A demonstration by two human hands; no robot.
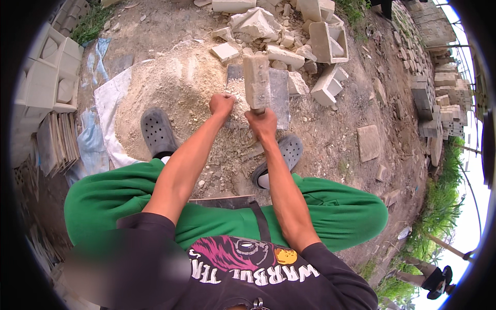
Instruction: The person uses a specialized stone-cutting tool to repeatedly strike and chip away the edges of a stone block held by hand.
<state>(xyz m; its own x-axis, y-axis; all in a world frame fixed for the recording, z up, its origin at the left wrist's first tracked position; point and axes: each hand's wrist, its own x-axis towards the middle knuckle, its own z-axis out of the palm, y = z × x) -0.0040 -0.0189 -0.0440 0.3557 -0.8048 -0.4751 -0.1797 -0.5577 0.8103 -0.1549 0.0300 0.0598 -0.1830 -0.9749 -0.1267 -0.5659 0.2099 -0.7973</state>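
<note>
The fingers of the right hand [262,124] are wrapped around the short handle [257,110] of a mallet, just below its block head [257,80]. The fingers of the left hand [222,105] are curled inward near the left edge of a dark slab [279,98]; whether anything is pinched in them cannot be told.

The mallet's long, pale, pitted head is held over the middle of the slab and reaches past its far edge; whether the two touch is not clearly shown. The head is judged to be heavy and stiff, so a firm hold on the handle is called for, with the fingers kept clear of the underside. By the slab's left edge, pale crumbs [236,89] are spread; these are likely dry, light and brittle, best taken up in a pinch or scooped.

By the right edge of the slab, a rough chunk [297,84] is seen. Beyond the far edge, broken blocks [257,25] are piled. To the left, a heap of pale grit [165,77] is spread over a white sheet [111,95]. The slab is flanked on the near side by two grey clogs [157,132].
</note>
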